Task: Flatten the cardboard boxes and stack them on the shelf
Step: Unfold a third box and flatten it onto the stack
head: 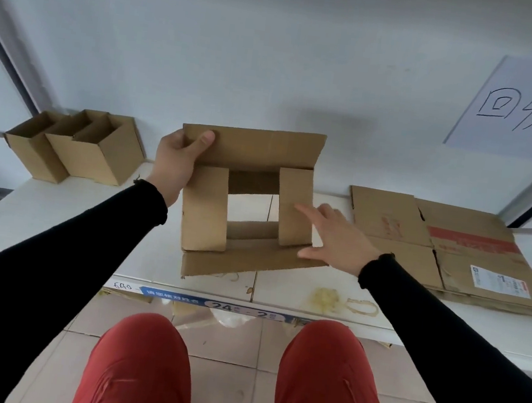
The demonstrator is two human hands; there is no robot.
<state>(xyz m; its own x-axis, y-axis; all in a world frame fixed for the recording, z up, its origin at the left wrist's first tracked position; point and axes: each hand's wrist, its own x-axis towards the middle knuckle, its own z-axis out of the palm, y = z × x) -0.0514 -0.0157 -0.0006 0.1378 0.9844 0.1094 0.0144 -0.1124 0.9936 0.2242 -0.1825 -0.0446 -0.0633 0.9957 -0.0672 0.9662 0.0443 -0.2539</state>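
**Open box held over the white shelf**

White shelf board (pixel 58 210) runs across in front of you, backed by a pale wall, with a handwritten paper sign (pixel 517 107) fixed at the far right.

At the middle of that shelf sits your open cardboard box (pixel 248 199), both ends open so the white board shows straight through it. Its far flap stands up toward the wall, its near flap lies out toward you, and the two side flaps are folded inward over the opening.

Your left hand (pixel 176 161) grips the far left corner of the box, thumb curled over the front of the far flap and the other fingers hidden behind it. Your right hand (pixel 333 239) is spread with straight fingers at the box's right side, fingertips touching the right side flap and the thumb lying on the near flap; it clasps nothing.

To the right, just beside the box, lies a stack of flattened boxes (pixel 451 252), the top one bearing red print and a white label. At the far left, three small upright boxes (pixel 75 146) stand side by side against the wall, tops open.

Nearer you, a blue label strip (pixel 213 304) runs along the shelf's front edge, above your red trousers and the tiled floor.
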